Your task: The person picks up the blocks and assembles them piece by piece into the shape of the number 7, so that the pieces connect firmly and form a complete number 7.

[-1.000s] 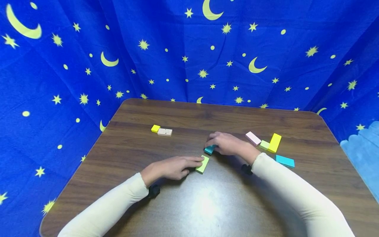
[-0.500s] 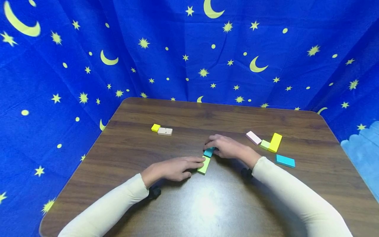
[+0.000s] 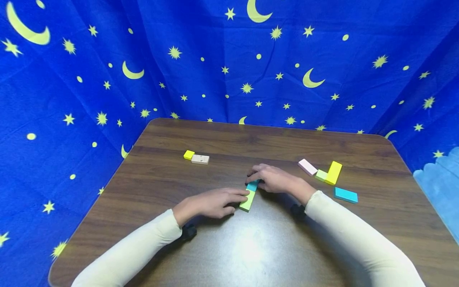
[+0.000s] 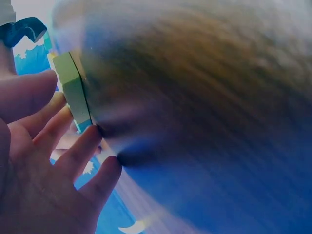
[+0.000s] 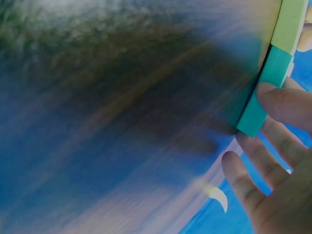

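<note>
A lime-green wooden block (image 3: 246,205) lies flat near the middle of the table, end to end with a teal block (image 3: 252,185) just beyond it. Straight fingers of my left hand (image 3: 214,203) rest on the green block from the left, the thumb held apart from it. My right hand (image 3: 275,178) pinches the teal block between thumb and fingers, partly covering its far end. In the right wrist view the teal block (image 5: 269,87) meets the green block (image 5: 288,24) along one line. The left wrist view shows the side of the green block (image 4: 73,87) beyond the left thumb.
On the right lie a pink block (image 3: 307,167), a small pale green block (image 3: 321,175), a yellow block (image 3: 334,173) and another teal block (image 3: 346,195). Back left, a small yellow block (image 3: 189,154) touches a speckled beige block (image 3: 200,159). A blue star-patterned curtain (image 3: 215,59) surrounds the wooden table (image 3: 161,135).
The teal block in my right hand has come toward me, closing the gap to the green block until their ends meet. My left hand has stayed almost in place.
</note>
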A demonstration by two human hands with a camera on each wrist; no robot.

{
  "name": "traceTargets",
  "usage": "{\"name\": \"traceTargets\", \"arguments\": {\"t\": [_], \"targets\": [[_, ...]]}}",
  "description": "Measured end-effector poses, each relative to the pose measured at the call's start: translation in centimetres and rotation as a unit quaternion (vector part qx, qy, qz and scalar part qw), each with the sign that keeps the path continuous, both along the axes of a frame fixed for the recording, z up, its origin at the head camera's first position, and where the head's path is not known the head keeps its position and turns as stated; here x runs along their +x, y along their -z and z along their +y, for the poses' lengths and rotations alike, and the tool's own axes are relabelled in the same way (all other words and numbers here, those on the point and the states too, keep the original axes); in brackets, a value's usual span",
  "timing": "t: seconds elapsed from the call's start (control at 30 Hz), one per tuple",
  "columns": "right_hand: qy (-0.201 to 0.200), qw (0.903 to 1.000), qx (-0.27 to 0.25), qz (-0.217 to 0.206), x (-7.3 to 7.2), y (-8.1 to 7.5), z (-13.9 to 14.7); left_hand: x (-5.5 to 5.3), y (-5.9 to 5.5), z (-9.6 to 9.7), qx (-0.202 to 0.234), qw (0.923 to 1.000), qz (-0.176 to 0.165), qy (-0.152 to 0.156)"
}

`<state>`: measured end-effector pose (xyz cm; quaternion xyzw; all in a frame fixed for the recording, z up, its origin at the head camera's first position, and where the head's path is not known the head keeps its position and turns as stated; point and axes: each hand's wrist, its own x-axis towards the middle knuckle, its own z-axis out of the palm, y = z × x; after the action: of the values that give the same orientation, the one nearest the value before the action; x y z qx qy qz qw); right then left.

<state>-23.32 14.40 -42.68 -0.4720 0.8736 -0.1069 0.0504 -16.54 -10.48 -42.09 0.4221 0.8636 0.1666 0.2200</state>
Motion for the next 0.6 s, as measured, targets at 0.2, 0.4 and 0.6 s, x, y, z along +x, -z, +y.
{"name": "traceTargets", "arguments": {"t": [0.2, 0.4, 0.6], "targets": [[0.0, 1.0, 0.003, -0.004, -0.08, -0.08, 0.1, -0.16, -0.27, 0.24, -0.002, 0.9999, 0.017, -0.002], [0.004, 1.0, -0.001, -0.007, 0.07, -0.28, 0.28, -0.17, -0.31, 0.3, -0.011, 0.9995, 0.028, -0.003], [-0.003, 1.0, 0.0, -0.006, 0.21, -0.18, 0.48, -0.07, -0.13, 0.41, -0.017, 0.9993, 0.032, -0.004]]}}
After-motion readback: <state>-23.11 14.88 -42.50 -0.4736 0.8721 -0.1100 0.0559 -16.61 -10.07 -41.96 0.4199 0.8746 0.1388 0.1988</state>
